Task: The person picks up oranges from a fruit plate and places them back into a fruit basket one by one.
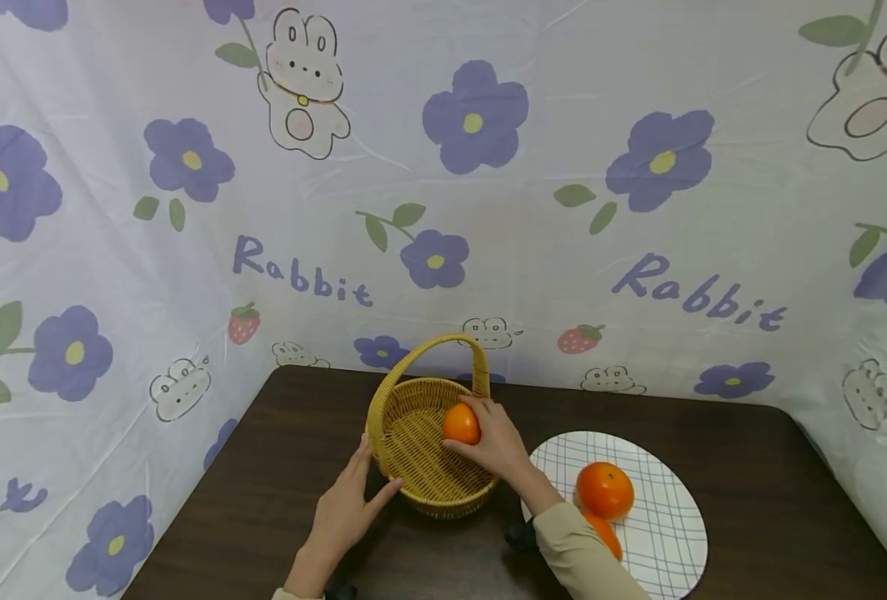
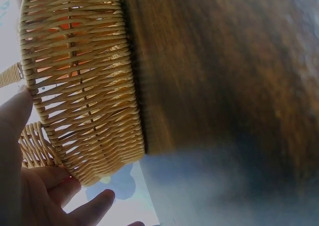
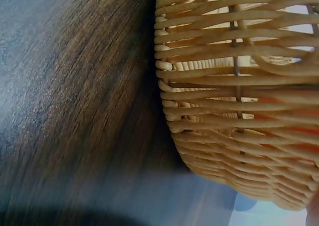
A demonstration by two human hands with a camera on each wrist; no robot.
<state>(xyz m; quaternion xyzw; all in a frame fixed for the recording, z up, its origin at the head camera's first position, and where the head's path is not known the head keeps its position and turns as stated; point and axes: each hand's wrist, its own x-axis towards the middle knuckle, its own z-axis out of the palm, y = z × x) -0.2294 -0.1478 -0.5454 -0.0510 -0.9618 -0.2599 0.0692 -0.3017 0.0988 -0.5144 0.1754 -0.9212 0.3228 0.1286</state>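
My right hand [image 1: 492, 437] holds an orange [image 1: 462, 424] between thumb and fingers, over the right part of the yellow wicker basket [image 1: 443, 505]. Through the weave in the right wrist view, the orange [image 3: 291, 128] shows as an orange patch, with a fingertip at that view's lower right edge. My left hand [image 1: 344, 504] rests against the basket's left front, thumb at the front rim and the other fingers along the left side. In the left wrist view, the thumb [image 2: 17, 109] touches the basket [image 2: 84, 86] near its rim, with the fingers spread lower down.
On the right lies a white checked plate [image 1: 669, 508] bearing one whole orange [image 1: 604, 491] and another [image 1: 603, 533] partly hidden by the right sleeve [image 1: 582, 546]. The basket's tall handle [image 1: 413, 357] arches over it. Printed cloth [image 1: 533, 250] hangs behind the dark wooden table [image 1: 301, 433].
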